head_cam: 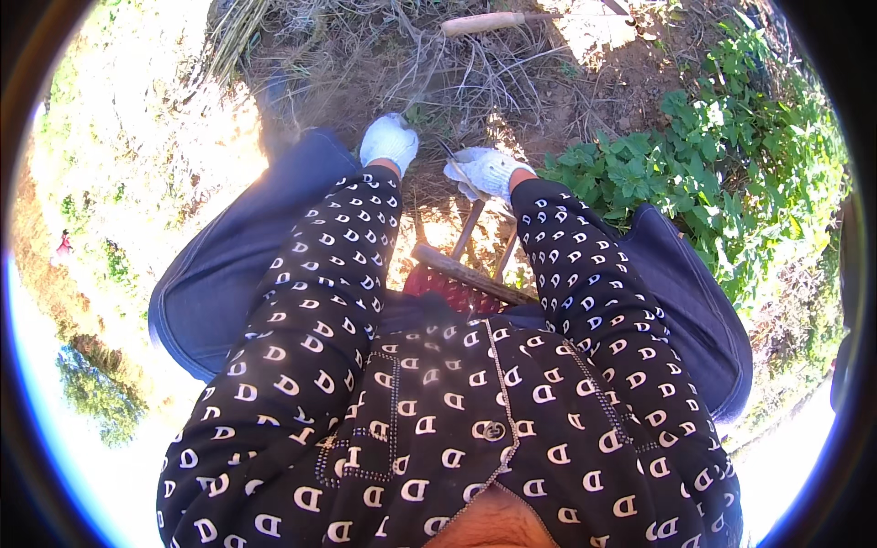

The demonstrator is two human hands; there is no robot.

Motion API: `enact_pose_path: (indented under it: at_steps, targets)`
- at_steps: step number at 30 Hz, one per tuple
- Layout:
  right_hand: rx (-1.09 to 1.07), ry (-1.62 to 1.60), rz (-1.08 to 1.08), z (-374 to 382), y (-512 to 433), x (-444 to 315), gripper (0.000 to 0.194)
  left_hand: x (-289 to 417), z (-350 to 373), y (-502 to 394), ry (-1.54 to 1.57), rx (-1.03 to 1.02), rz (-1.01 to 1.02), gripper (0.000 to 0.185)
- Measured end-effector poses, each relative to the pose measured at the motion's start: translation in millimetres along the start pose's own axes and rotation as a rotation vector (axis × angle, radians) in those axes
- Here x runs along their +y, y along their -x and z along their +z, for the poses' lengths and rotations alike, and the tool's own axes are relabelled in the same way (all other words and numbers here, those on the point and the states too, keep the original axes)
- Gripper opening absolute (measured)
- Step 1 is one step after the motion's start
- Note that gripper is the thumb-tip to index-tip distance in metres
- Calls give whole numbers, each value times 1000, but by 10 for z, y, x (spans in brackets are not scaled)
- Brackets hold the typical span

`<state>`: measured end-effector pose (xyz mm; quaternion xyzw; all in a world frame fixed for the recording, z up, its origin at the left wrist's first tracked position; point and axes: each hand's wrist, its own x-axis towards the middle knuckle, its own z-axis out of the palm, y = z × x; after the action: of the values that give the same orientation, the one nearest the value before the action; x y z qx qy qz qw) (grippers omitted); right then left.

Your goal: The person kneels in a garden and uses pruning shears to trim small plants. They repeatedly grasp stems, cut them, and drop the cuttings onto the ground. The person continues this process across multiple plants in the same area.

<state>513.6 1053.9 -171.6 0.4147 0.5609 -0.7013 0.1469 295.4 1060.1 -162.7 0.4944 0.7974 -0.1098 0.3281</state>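
Observation:
My left hand [388, 140], in a white knit glove, is low over the ground with its fingers curled down among dry stems. Whether it grips any of them is hidden by the glove's back. To its right, my right hand [488, 171], gloved alike, is closed around a slim, slightly curved piece [457, 167]; it could be a stalk or a narrow blade. Tangled dry stalks [473, 79] cover the soil just beyond both hands. Farther out lies a tool with a pale wooden handle [483, 25] and a thin metal shank.
Between my knees is a low folding stool, with a wooden bar [473, 272] and red patterned seat [445, 289]. Leafy green plants [637, 161] grow close to my right hand. A bundle of dry stalks [233, 41] lies at upper left. Bare soil [634, 89] shows at upper right.

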Motion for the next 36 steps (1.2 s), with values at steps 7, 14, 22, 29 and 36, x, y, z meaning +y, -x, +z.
enact_pose_path:
  at_steps: [7,14,22,29,36]
  targets:
    - [-32,-275,-9,75,-47,49,42,-103,-81,-182,-104,-192,57,31]
    - [-157,-30,74,45,-150,104,41,-27,-754,-112,-488,-485,725,27]
    - [-231,-9,93,-212,595,-214,36,939,-1852,555,-281,-603,406,32]
    - [-77,-444,-3,-317,1343,-548,54,1501,-2556,1254,316,-172,546,29]
    - [262,-977,-521,-533,2353,-943,44,1765,-2931,261,66,1065,772,64]
